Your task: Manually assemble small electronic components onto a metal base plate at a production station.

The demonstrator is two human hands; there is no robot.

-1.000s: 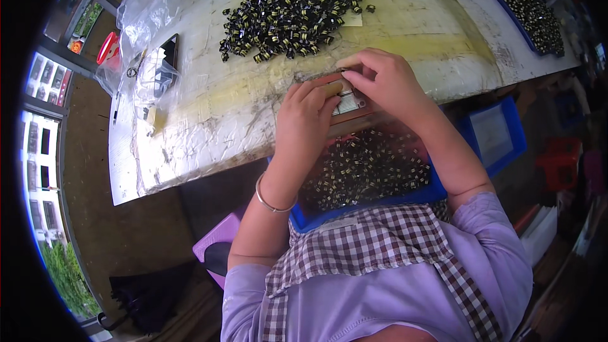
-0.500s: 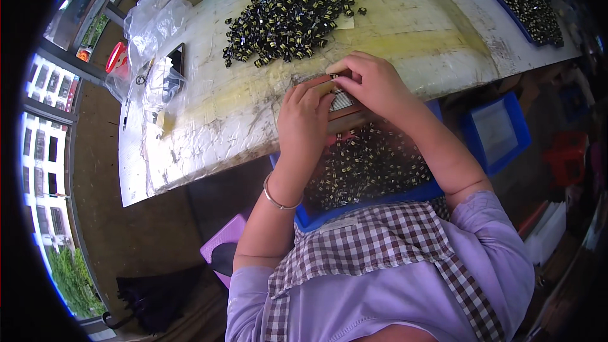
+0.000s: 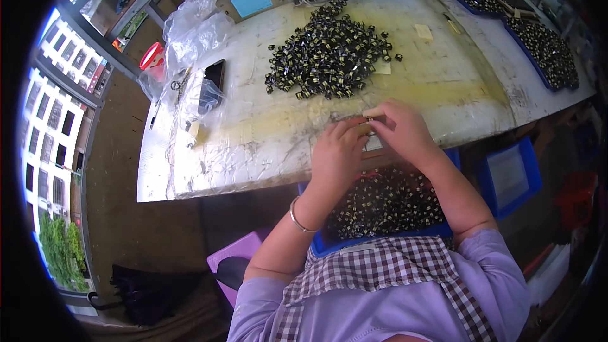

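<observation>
At the table's front edge, my right hand (image 3: 403,132) pinches a small black-and-pale part (image 3: 370,119) between thumb and forefinger. My left hand (image 3: 334,155) is beside it, its fingers bent over the same spot; whether they grip the part or the block is hidden. Under both hands lies a reddish-brown block (image 3: 378,159) with a pale inset, mostly covered by fingers. A blue tray (image 3: 321,246) below the table edge, against my checked apron, holds many small black-and-gold parts (image 3: 386,206). Beyond my hands, a heap of similar parts (image 3: 329,57) covers the table's middle.
A grey device with a lit screen (image 3: 252,2) stands at the back. Crumpled clear plastic (image 3: 196,31), a dark phone (image 3: 215,73) and a red-and-white container (image 3: 152,56) are at left. Filled blue trays (image 3: 544,50) lie at far right; another blue tray (image 3: 510,174) sits below the table.
The view has shifted, so the table and hands appear lower and farther right, and more of the device shows. Both hands stay together at the block, with little visible finger movement.
</observation>
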